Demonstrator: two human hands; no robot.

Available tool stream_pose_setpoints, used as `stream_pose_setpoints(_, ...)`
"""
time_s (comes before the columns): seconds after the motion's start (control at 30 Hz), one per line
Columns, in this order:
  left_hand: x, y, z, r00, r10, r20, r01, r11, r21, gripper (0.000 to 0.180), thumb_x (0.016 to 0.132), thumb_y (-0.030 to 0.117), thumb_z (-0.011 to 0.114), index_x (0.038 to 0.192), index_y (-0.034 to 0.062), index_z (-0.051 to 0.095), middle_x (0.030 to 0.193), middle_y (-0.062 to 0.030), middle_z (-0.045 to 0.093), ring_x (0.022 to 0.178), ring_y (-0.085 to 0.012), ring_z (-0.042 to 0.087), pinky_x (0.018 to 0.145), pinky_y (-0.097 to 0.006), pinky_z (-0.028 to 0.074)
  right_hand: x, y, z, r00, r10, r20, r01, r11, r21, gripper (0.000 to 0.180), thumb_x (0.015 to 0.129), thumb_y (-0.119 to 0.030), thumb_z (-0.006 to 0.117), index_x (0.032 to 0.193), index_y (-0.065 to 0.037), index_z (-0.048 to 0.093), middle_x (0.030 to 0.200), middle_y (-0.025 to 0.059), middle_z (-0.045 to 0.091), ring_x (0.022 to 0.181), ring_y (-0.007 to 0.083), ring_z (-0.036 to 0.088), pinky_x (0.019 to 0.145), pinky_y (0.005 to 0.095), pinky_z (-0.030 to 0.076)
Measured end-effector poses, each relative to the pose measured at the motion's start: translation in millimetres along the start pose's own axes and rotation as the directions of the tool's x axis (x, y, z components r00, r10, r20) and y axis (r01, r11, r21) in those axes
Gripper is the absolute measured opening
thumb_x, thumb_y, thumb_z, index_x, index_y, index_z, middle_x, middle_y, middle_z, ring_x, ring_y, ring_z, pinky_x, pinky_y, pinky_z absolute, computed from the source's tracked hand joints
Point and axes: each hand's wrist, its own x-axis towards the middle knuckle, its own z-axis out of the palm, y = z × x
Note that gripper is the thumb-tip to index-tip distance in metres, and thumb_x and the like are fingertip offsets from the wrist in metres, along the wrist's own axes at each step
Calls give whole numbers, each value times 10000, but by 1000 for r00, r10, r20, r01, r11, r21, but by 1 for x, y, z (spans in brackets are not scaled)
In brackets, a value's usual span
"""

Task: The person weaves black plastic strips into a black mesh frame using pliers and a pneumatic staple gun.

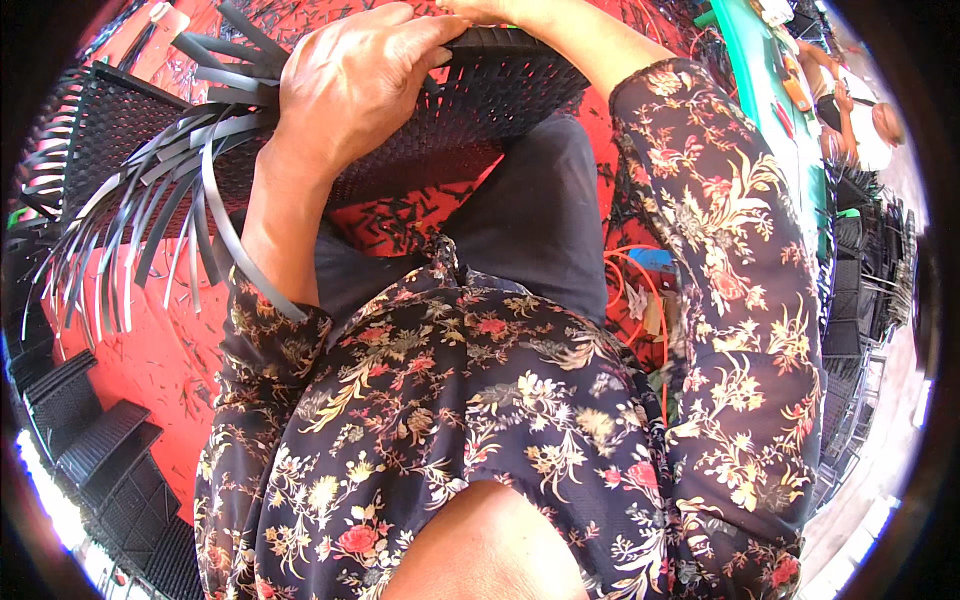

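A black woven strip panel (480,95) with a dark rim stands tilted across my knees. At its upper left edge my left hand (350,80) is closed, index finger and thumb bent over the rim. A bundle of loose black and grey flat strips (185,165) fans out beside my left wrist, with one long strip curving down over the forearm. Close to the left fingertips, my right hand (480,8) reaches the rim, fingers curled together. The picture's top edge cuts off part of that hand, so what it grips is hidden.
Short black strip scraps (400,225) litter the red floor (165,330). Another black woven piece (125,140) is at the left. Dark woven pieces (110,450) stand lower left. An orange hose (660,310) coils at my right. Beyond the green-edged table (785,130) sits another person (860,115).
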Motion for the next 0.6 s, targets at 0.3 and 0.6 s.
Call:
stream_pose_setpoints(0.3, -4, -4, 5, 999, 29, -36, -26, 996, 81, 290, 801, 133, 676, 1091, 133, 661, 723, -89, 561, 683, -281, 590, 611, -390, 471, -20, -11, -10, 938, 259, -230, -160, 912, 377, 249, 806, -196, 556, 844, 15, 682, 913, 257, 663, 903, 404, 649, 786, 470, 523)
stream_pose_setpoints(0.6, -14, 1, 10, 982, -111, -154, 130, 984, 122, 269, 753, 219, 758, 945, 105, 610, 800, -88, 652, 710, -305, 636, 605, -381, 489, -57, -23, -22, 747, 497, -442, 325, 306, 895, 252, 903, -174, 565, 748, 24, 580, 636, 122, 592, 565, 232, 607, 520, 354, 465)
